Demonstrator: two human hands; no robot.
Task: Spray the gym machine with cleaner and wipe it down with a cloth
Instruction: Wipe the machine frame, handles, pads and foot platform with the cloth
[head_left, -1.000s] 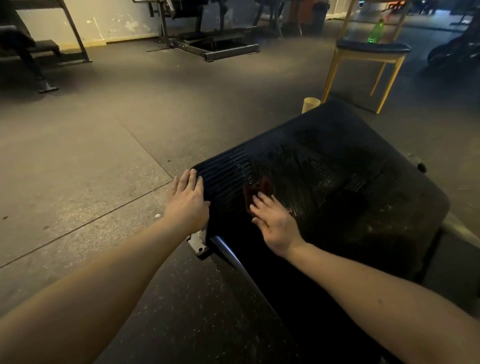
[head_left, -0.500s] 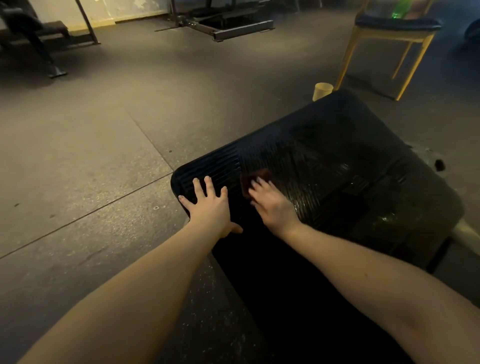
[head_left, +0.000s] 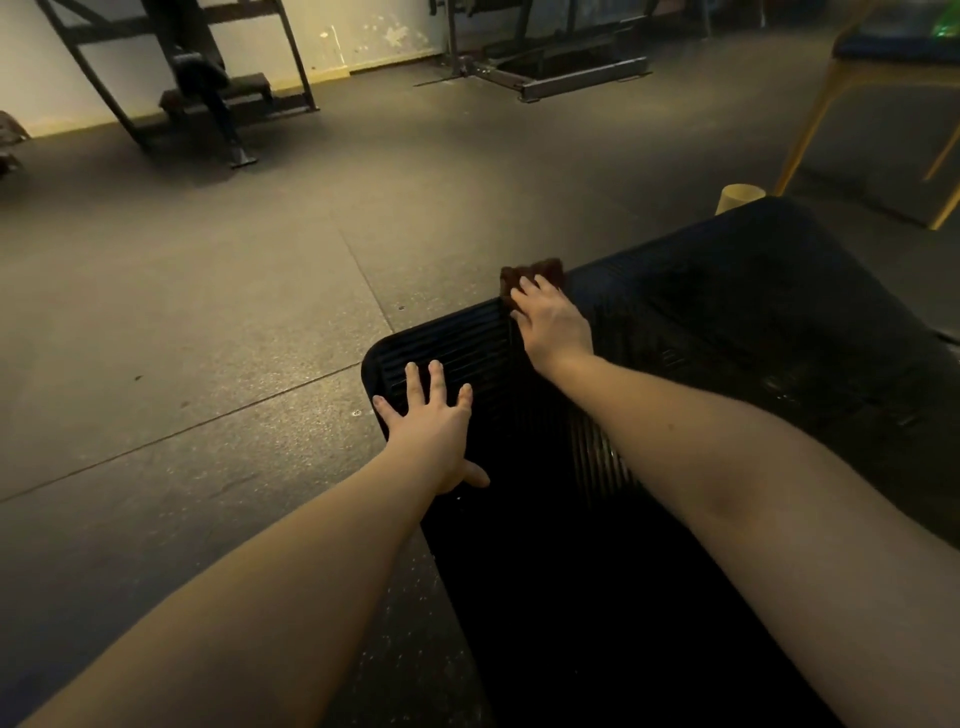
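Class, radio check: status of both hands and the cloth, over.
Left hand flat on ribbed plate. Right hand presses cloth at plate's far edge. Cup beyond, off the plate.

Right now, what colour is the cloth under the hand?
Dark reddish-brown. The cloth shows best in the head view, pressed under the right hand.

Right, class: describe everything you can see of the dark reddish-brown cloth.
The dark reddish-brown cloth looks soft and crumpled, a small bunched wad. It lies at the far left edge of the black ribbed machine platform, mostly covered by the right hand, whose fingers press on it. Only its far part shows.
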